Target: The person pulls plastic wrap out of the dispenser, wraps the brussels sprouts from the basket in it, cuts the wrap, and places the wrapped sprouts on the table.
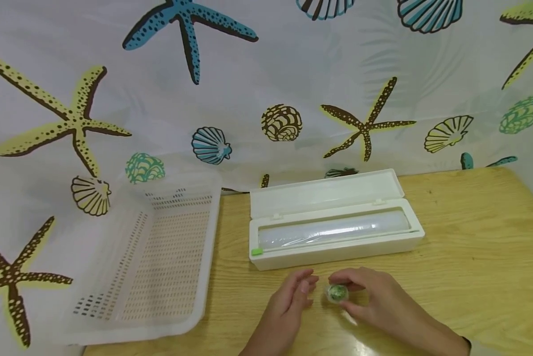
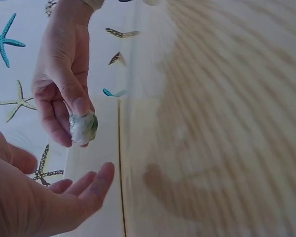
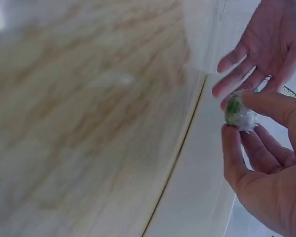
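Note:
Between thumb and fingers, my right hand (image 1: 379, 301) pinches a small round green thing wrapped in clear plastic film (image 1: 337, 293). Its exact kind cannot be told through the film. Just to its left is my left hand (image 1: 288, 306), palm turned inward, fingers loosely bent and holding nothing. In the right wrist view the wrapped green bundle (image 3: 239, 112) shows crumpled film on one side. Behind both hands lies a long white cling film box (image 1: 337, 249) with its lid raised, and a roll of clear film (image 1: 337, 228) sits inside.
On the left stands a white plastic basket (image 1: 204, 277) with slotted sides and base. A small green slider (image 1: 257, 251) is at the box's front left corner. Behind the wooden table (image 1: 471, 257) hangs a cloth (image 1: 239, 94) printed with starfish and shells.

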Demonstrator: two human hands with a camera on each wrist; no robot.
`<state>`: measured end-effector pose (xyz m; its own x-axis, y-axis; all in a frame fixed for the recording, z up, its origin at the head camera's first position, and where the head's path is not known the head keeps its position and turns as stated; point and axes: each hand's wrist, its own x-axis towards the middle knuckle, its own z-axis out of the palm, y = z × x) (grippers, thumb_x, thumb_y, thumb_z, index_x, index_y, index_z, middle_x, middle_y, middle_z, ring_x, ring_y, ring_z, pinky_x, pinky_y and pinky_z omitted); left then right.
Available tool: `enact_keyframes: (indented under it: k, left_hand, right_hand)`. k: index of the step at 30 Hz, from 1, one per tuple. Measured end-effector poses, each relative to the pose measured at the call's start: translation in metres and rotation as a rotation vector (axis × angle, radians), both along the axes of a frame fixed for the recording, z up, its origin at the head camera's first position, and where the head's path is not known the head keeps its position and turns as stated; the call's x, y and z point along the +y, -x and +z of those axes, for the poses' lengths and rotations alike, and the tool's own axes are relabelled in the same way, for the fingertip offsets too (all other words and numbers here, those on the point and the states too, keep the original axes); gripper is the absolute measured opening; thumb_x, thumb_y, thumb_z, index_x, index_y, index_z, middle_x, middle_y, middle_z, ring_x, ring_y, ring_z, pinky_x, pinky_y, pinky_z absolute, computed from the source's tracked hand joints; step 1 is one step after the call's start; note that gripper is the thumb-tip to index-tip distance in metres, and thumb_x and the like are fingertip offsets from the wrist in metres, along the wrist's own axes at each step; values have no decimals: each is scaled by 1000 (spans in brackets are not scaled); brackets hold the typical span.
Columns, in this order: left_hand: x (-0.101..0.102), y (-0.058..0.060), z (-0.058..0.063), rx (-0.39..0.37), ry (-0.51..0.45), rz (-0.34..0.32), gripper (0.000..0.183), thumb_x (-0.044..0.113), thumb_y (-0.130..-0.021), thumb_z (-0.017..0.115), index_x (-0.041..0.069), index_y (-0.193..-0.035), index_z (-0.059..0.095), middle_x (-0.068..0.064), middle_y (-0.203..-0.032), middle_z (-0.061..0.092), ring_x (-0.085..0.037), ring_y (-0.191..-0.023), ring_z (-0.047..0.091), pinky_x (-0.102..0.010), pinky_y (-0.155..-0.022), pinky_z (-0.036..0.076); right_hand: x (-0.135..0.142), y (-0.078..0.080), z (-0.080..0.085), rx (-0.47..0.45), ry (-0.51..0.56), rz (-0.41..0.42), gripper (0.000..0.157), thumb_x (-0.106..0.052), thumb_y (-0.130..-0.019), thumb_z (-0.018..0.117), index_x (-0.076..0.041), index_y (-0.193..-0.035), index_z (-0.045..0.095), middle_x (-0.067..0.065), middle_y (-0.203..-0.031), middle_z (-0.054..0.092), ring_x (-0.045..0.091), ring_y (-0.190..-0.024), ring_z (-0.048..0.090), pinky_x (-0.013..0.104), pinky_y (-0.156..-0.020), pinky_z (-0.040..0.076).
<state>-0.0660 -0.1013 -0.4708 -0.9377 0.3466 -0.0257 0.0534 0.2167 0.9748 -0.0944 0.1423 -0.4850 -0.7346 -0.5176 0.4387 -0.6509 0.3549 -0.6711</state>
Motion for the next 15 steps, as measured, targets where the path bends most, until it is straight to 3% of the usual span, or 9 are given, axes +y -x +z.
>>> enact_keyframes:
  k: [4,7,9,12,15]
  left_hand:
    - [-12,-3,-1,-43,147,33,48,32,-119,47,2,-157,47,-15,-151,57,-33,-134,57,-46,-104,54]
    - [-17,-5,-1,-80,183,19,52,40,-118,50,5,-157,48,-15,-156,52,-35,-131,59,-54,-101,55]
    - [-18,-7,0,-92,210,14,56,46,-116,52,10,-158,49,-14,-160,49,-38,-129,60,-59,-97,56]
    - [-20,-9,3,-65,277,3,62,52,-111,58,14,-159,49,-11,-162,46,-40,-133,56,-66,-99,52]
    - [-24,-10,3,41,350,-17,62,53,-108,64,14,-156,53,-6,-158,52,-38,-141,52,-69,-108,46]
  right_hand:
    - [-1,7,-4,-222,-35,59,40,3,-87,90,-6,-123,75,3,-118,79,14,-102,74,35,-87,63]
    - [-2,10,-6,-347,-41,91,33,2,-90,87,-7,-120,76,0,-117,77,13,-103,74,32,-89,62]
    - [-1,11,-8,-349,-54,107,32,2,-90,87,-8,-119,75,-1,-115,76,12,-103,73,31,-88,62]
    - [0,11,-11,-281,-121,114,37,0,-88,89,-9,-120,74,-3,-117,73,13,-106,69,34,-92,61]
    - [2,7,-10,-202,-248,75,50,-13,-89,93,-8,-132,69,2,-130,69,22,-119,66,44,-100,58]
